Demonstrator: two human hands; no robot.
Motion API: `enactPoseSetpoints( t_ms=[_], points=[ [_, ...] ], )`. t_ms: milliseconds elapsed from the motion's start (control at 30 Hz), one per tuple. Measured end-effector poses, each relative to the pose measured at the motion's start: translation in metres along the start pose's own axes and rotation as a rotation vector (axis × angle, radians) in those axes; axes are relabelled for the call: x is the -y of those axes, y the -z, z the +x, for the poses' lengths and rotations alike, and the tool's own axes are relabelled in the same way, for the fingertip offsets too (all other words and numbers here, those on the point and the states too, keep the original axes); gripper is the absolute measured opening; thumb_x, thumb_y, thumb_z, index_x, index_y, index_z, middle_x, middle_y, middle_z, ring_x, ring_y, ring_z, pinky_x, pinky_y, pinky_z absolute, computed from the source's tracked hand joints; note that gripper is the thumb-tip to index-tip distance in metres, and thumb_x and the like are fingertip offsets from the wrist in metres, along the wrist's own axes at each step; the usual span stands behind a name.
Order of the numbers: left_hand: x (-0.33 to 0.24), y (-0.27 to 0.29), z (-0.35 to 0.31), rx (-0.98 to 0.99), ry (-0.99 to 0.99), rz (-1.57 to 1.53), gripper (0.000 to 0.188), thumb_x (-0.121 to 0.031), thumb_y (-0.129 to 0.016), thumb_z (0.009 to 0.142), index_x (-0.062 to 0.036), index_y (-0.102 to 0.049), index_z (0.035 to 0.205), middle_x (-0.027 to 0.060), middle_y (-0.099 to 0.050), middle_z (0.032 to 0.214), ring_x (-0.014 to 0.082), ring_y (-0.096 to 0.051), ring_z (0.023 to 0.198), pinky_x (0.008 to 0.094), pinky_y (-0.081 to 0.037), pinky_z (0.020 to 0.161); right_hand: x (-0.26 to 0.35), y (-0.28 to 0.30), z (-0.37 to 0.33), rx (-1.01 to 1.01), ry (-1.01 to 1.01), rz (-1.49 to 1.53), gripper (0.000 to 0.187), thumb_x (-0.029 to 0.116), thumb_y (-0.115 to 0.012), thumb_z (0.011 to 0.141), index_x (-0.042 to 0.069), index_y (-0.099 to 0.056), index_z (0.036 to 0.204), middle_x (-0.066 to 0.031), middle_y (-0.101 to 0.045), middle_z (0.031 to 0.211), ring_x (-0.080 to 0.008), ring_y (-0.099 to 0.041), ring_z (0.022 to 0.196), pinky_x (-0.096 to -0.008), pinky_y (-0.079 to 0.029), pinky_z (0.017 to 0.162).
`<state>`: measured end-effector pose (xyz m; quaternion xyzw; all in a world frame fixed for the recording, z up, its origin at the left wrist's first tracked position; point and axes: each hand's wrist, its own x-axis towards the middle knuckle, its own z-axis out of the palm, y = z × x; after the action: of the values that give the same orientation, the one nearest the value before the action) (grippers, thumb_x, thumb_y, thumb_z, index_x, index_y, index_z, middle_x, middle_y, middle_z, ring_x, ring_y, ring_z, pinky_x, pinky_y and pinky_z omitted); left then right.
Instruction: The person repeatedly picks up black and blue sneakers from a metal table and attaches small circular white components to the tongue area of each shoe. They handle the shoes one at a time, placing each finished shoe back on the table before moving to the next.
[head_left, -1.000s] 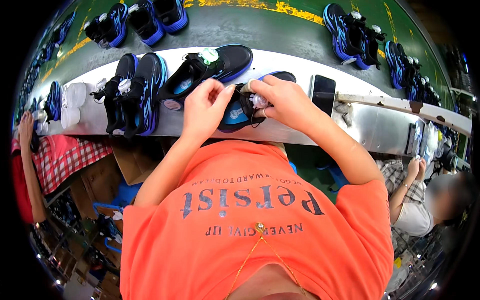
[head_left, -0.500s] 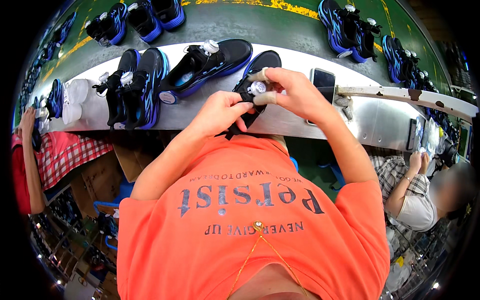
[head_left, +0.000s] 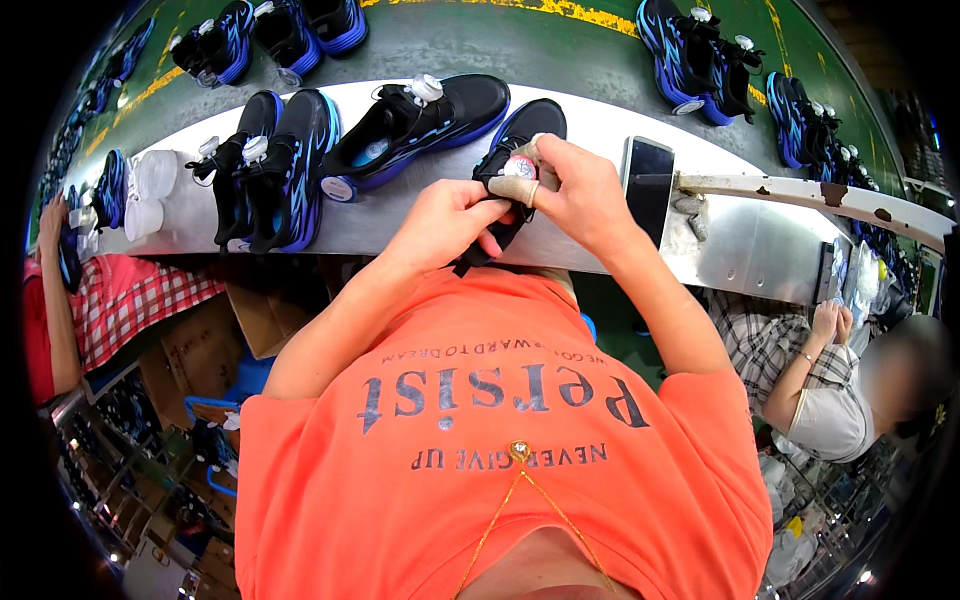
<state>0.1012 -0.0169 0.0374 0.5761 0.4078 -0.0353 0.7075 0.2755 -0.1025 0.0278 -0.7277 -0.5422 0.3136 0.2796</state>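
Observation:
A black and blue sneaker (head_left: 533,118) stands on the metal bench top in front of me, its toe pointing away. My right hand (head_left: 580,195), with beige covers on thumb and forefinger, is closed around the round white lacing dial (head_left: 521,166) on the sneaker's tongue. At the near left side of the same shoe, my left hand (head_left: 440,225) has thumb and fingers pinched together at its collar. What lies between those fingertips is hidden. Left of my hands another sneaker (head_left: 440,125) lies at an angle, its white dial facing up.
Farther left stand a pair of sneakers (head_left: 290,170) and white shoe-shaped pieces (head_left: 152,190). A phone (head_left: 648,185) lies right of my hands, beside a white metal bar (head_left: 800,190). Co-workers sit at both sides. More sneakers (head_left: 690,55) stand on the green surface beyond.
My right thumb and forefinger have shifted around the dial, covering more of it, and the hand has drawn slightly left. My left hand stays nearly in place at the collar.

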Motion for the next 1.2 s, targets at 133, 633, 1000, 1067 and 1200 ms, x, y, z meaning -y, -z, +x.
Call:
enactPoseSetpoints(
  t_ms=[133, 633, 1000, 1067, 1200],
  points=[
    [0.007, 0.002, -0.002, 0.038, -0.015, -0.090, 0.022, -0.017, -0.058, 0.096, 0.0019, -0.070, 0.098, 0.0049, -0.068, 0.089, 0.0106, -0.064, 0.063, 0.0221, -0.046, 0.057, 0.003, 0.022, 0.003, 0.171, 0.178, 0.184, 0.038, 0.020, -0.075, 0.080, 0.013, -0.066, 0.116, -0.0103, -0.062, 0.090, -0.0236, -0.062, 0.081, -0.0334, -0.049, 0.071],
    [0.005, 0.105, 0.007, -0.550, -0.403, 0.788, 0.021, -0.016, -0.062, 0.086, -0.0029, -0.069, 0.102, 0.0190, -0.067, 0.096, 0.0379, -0.064, 0.092, 0.0417, -0.050, 0.080, 0.037, -0.008, 0.115, 0.255, 0.387, 0.189, 0.062, 0.022, -0.086, 0.069, 0.016, -0.063, 0.127, -0.0029, -0.055, 0.096, -0.0135, -0.051, 0.079, -0.0269, -0.046, 0.074],
    [0.021, 0.074, 0.008, -0.776, -0.404, 0.289, 0.020, -0.016, -0.065, 0.088, 0.0014, -0.068, 0.096, 0.0154, -0.065, 0.083, 0.0206, -0.064, 0.071, 0.0321, -0.050, 0.067, 0.047, -0.007, 0.094, 0.315, 0.443, -0.090, 0.048, 0.024, -0.081, 0.071, 0.015, -0.061, 0.114, -0.0143, -0.063, 0.092, -0.0352, -0.062, 0.091, -0.0432, -0.049, 0.078],
    [0.015, 0.069, -0.005, -0.837, -0.448, 0.168, 0.024, -0.020, -0.066, 0.088, 0.0028, -0.068, 0.095, 0.0155, -0.064, 0.077, 0.0172, -0.062, 0.066, 0.0307, -0.050, 0.065, 0.049, -0.006, 0.094, 0.314, 0.437, -0.071, 0.048, 0.024, -0.080, 0.072, 0.015, -0.061, 0.115, -0.0147, -0.063, 0.094, -0.0355, -0.062, 0.090, -0.0429, -0.050, 0.078],
    [-0.014, 0.078, -0.015, -0.377, -0.137, 0.438, 0.032, -0.029, -0.069, 0.086, 0.0024, -0.069, 0.083, 0.0060, -0.058, 0.060, 0.0139, -0.054, 0.051, 0.0320, -0.048, 0.047, 0.041, -0.004, 0.094, 0.371, 0.386, 0.308, 0.046, 0.020, -0.079, 0.075, 0.011, -0.062, 0.117, -0.0138, -0.064, 0.096, -0.0318, -0.062, 0.084, -0.0371, -0.050, 0.076]
  ],
)
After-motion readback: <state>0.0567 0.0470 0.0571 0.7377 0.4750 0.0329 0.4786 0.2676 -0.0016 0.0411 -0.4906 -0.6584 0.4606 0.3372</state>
